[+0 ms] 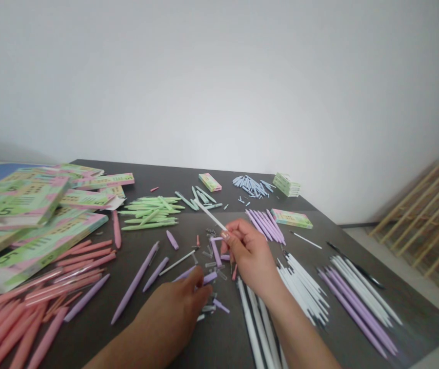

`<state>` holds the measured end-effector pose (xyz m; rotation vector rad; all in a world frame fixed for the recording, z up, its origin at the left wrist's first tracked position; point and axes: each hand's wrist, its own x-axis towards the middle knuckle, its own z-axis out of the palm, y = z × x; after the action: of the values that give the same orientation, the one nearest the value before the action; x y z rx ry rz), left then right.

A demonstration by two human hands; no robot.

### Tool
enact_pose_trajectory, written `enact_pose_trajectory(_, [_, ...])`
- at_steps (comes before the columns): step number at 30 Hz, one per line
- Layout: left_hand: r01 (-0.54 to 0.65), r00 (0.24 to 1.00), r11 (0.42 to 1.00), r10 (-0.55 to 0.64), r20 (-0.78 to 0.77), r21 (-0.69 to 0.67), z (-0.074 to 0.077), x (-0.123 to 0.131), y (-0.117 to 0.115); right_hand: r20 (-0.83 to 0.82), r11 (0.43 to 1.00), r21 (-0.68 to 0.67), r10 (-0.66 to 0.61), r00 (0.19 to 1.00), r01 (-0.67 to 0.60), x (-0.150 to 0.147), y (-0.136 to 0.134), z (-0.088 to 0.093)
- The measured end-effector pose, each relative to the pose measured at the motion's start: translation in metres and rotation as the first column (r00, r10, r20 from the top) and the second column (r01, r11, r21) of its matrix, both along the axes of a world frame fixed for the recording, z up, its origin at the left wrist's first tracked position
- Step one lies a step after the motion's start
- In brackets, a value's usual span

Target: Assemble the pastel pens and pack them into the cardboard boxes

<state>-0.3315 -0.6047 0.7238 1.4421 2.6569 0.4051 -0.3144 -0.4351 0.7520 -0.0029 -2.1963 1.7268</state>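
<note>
My right hand [248, 251] pinches a thin white pen refill [210, 214], which points up and to the left above the table. Low over the table's middle, my left hand [175, 312] has its fingers curled down among small pen parts. Purple pieces [210, 278] show beside its fingertips, but what lies between them is hidden. Around both hands are clear plastic bits [207, 252], a purple tube [216, 253] and small springs [211, 232]. A loose refill [177, 262] and a purple pen barrel [135, 283] lie to the left.
Pink pens [15, 328] and printed cartons [31, 200] crowd the left. Green pens [152, 210] and blue parts [252, 185] lie farther back. On the right are white refills [304, 289], purple barrels [352, 307] and stacked cartons [286, 184]. A wall [219, 87] stands behind.
</note>
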Motion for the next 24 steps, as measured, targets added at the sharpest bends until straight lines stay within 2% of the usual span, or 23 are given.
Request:
enact_pose_trajectory(4, [0.05, 0.996, 0.993, -0.058, -0.073, -0.11, 0.002, 0.004, 0.009, -0.01, 1.0, 0.01, -0.026, 1.0, 0.026, 0.0, 0.0, -0.001])
enact_pose_trajectory(7, [0.038, 0.996, 0.993, -0.046, -0.07, -0.116, 0.002, 0.007, 0.011, -0.012, 0.999, 0.004, -0.032, 0.999, 0.032, -0.001, 0.002, -0.001])
enact_pose_trajectory(14, [0.021, 0.997, 0.99, -0.032, -0.076, -0.141, -0.014, 0.008, 0.013, -0.007, 1.0, 0.018, -0.004, 1.0, 0.004, -0.001, 0.002, 0.003])
enact_pose_trajectory(24, [0.036, 0.995, 0.989, -0.05, -0.091, -0.143, -0.018, 0.006, 0.015, 0.016, 1.0, 0.017, 0.011, 1.0, -0.011, -0.005, 0.0, -0.004])
